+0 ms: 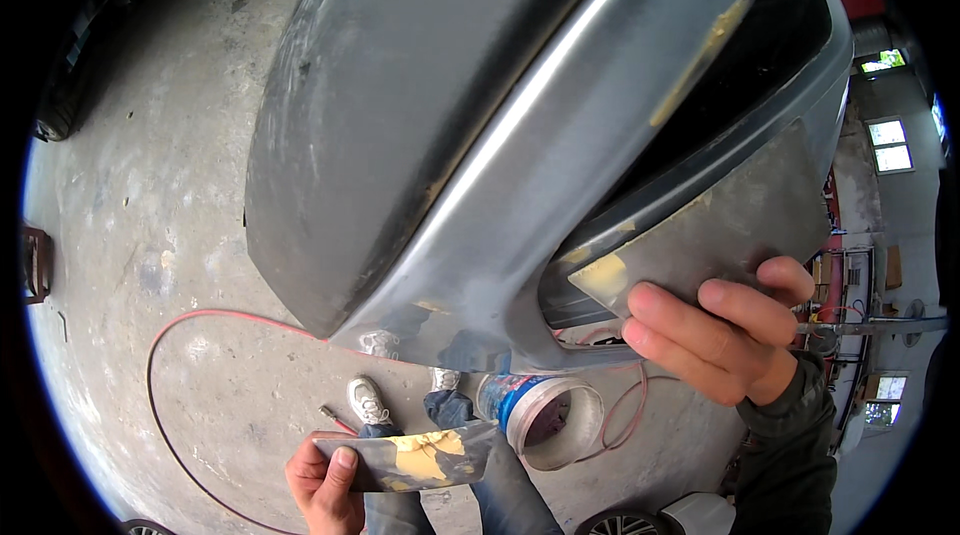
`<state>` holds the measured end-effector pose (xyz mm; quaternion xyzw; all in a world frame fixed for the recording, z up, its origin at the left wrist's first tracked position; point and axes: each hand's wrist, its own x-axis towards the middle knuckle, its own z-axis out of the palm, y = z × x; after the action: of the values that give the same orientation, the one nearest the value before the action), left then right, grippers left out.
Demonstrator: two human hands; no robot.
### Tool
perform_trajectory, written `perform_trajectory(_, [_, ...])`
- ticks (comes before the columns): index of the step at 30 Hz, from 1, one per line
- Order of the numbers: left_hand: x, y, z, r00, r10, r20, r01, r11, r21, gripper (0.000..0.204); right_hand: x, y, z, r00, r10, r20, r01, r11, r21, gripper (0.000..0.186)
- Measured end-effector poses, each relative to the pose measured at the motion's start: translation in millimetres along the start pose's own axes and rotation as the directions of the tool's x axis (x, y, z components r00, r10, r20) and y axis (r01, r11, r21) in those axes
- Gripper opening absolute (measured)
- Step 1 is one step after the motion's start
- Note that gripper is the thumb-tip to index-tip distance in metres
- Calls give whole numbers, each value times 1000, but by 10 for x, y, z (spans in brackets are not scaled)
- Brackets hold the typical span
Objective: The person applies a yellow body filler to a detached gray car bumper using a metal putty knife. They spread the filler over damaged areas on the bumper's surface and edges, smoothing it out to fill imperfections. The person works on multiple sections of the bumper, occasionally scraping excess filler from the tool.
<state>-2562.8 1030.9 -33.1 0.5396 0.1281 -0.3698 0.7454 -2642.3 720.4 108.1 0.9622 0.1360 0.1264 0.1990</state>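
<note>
Both hands hold flat metal spreaders carrying yellow filler at a sanded grey car body panel.

Your right hand (pixel 722 335) pinches a wide grey metal spreader (pixel 720 220), fingers curled over its lower edge, its yellow-smeared corner laid against the grey car body panel (pixel 430 125) just left of the fingers. Your left hand (pixel 322 480) grips a smaller metal plate (pixel 415 460) loaded with yellow filler (pixel 428 455), thumb pressed on top. Between the hands, lower down, an open blue-and-white can (pixel 545 410) stands on the concrete floor (pixel 150 235), with a red hose (pixel 200 320) looping left of it.
</note>
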Motion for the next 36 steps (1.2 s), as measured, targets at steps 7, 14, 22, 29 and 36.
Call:
perform_trajectory(7, [-20, 14, 22, 1000, 4, -2, -4, 1000, -17, 15, 20, -28, -54, 999, 35, 27, -35, 999, -18, 20])
perform_trajectory(14, [-46, 178, 233, 1000, 5, 0, -5, 999, -35, 16, -132, -267, -486, 992, 26, 121, -41, 992, 117, 25])
perform_trajectory(22, [-135, 262, 311, 996, -2, 89, 6, 999, -47, 17, -30, -539, -488, 980, -50, 191, -30, 919, 393, 22])
perform_trajectory(29, [-163, 249, 296, 991, 11, 132, -2, 998, -62, 17, -14, -606, -391, 994, -10, 110, -43, 886, 461, 17])
perform_trajectory(36, [-122, 227, 337, 999, 25, 44, -24, 999, -24, 19, -54, -478, -531, 980, 5, 201, -93, 898, 430, 21])
